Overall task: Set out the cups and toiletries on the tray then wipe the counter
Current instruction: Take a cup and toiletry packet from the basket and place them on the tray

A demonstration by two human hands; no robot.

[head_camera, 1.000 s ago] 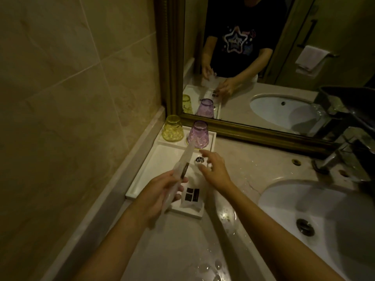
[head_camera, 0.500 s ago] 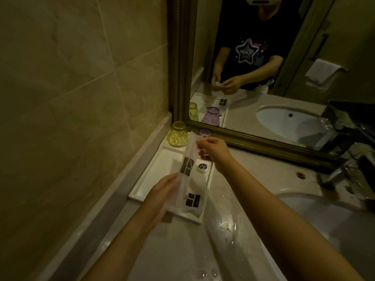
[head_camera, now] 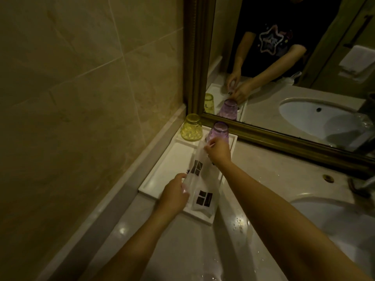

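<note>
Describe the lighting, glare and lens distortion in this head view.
Head view: dim, yellowish light; the tiled wall falls into shadow at the edges. Small bright glints mark the wet counter. Wide-angle bending curves the mirror frame and stretches the forearms. The long packet between left hand and right hand looks slightly soft.

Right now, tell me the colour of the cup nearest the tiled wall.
Yellow cup, seen in the head view.
</note>
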